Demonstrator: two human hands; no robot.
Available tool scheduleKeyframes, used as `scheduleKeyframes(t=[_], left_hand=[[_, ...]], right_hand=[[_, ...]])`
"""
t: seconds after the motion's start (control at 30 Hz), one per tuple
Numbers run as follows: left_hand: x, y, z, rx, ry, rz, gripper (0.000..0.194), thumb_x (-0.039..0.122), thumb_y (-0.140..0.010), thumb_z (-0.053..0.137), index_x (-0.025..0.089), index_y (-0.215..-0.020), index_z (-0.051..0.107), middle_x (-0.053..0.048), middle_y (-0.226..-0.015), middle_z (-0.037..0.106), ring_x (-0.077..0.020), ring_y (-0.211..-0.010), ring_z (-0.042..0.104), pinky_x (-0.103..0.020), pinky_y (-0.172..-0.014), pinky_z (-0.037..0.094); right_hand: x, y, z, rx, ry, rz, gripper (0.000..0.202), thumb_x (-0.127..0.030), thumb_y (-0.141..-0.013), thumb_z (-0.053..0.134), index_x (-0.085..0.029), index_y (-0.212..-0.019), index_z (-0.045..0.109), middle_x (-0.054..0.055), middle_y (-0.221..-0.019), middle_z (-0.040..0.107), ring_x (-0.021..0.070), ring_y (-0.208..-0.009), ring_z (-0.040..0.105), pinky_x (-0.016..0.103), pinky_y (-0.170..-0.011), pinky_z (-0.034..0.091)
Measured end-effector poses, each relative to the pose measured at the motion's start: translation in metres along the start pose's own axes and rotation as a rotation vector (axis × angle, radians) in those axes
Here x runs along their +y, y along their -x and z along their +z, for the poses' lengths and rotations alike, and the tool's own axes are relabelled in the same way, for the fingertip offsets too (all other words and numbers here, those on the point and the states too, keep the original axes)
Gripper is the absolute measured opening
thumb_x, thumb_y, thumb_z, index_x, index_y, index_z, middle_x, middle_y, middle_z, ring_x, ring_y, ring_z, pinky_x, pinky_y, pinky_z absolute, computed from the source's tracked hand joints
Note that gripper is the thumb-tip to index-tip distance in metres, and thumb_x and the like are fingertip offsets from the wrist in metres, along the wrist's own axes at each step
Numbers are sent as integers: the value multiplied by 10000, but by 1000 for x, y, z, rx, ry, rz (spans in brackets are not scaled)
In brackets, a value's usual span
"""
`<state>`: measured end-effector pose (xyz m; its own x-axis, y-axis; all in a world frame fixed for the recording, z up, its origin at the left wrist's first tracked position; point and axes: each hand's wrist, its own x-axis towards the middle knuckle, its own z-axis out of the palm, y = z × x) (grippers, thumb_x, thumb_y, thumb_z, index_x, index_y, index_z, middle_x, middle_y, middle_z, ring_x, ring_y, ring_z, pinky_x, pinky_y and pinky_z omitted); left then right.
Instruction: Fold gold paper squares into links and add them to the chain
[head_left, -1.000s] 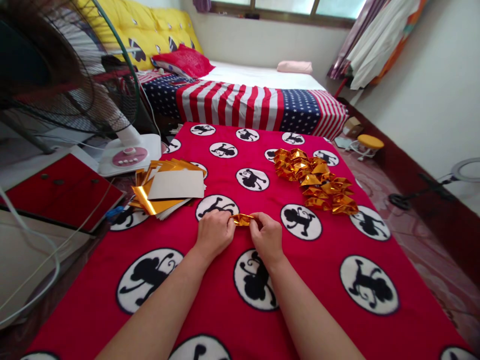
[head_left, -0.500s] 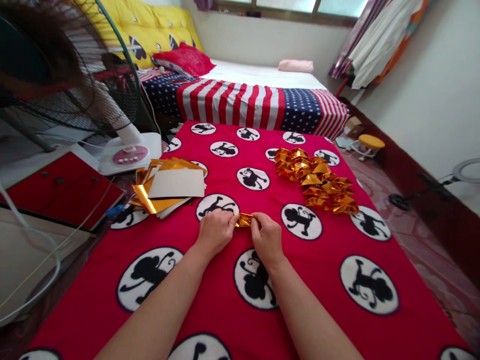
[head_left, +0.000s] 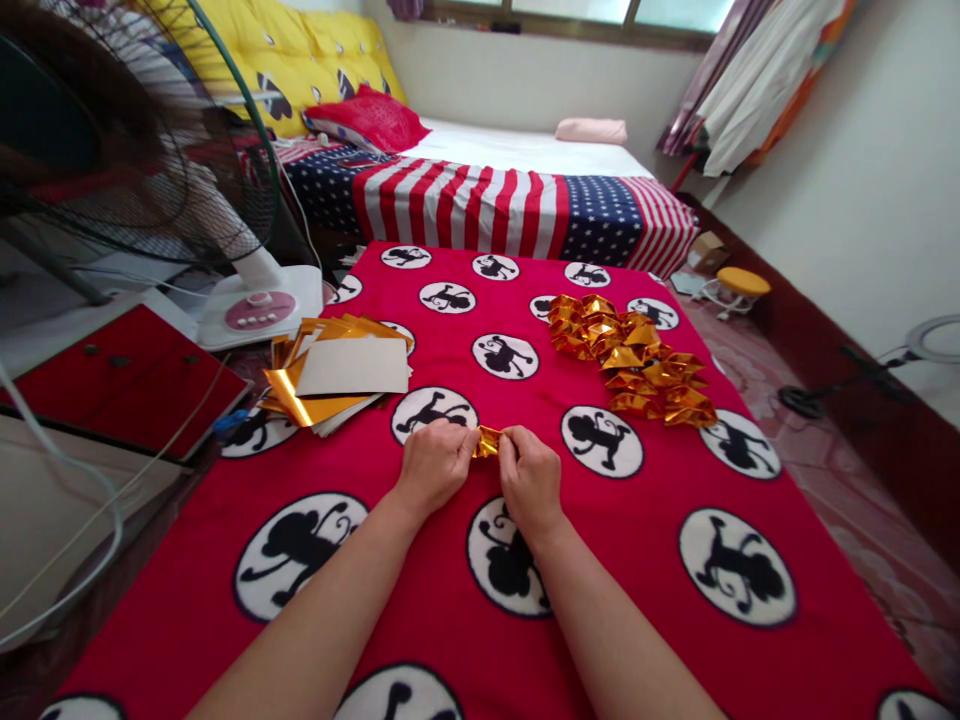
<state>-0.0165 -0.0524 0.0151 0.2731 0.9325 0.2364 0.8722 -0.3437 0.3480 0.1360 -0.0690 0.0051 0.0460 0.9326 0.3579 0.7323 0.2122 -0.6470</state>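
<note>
A small piece of folded gold foil paper (head_left: 487,442) is held between my two hands, just above or on the red cloth. My left hand (head_left: 437,462) pinches its left end, and my right hand (head_left: 531,475) pinches the right end. Fingers hide both ends, so only the shiny middle shows. Left of my hands lies a loose stack of gold foil paper (head_left: 285,392), with a pale sheet (head_left: 354,366) face up on top. Several folded gold paper ingots (head_left: 637,360) sit in a cluster to the right, beyond my right hand.
A red cloth (head_left: 622,560) with monkey prints covers the surface under my hands. At the left stand a fan (head_left: 259,265) and a red-fronted cabinet (head_left: 112,370). A bed (head_left: 480,205) is behind; a yellow stool (head_left: 742,282) is on the floor at right.
My hands have come slightly closer together, and less of the gold foil shows between them. The paper stack and the folded ingots have stayed put.
</note>
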Motion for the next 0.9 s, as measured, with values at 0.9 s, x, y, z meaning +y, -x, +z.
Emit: scheduleKeyframes(t=[0.9], left_hand=[[1, 1, 2, 99, -34, -133, 433, 374, -997, 360, 187, -692, 603, -56, -748, 678, -181, -752, 593, -296, -619, 314]], right_hand=[[-1, -1, -7, -34, 101, 99, 181, -260, -862, 536, -202, -714, 622, 13, -608, 635, 155, -556, 565, 262, -558, 309]])
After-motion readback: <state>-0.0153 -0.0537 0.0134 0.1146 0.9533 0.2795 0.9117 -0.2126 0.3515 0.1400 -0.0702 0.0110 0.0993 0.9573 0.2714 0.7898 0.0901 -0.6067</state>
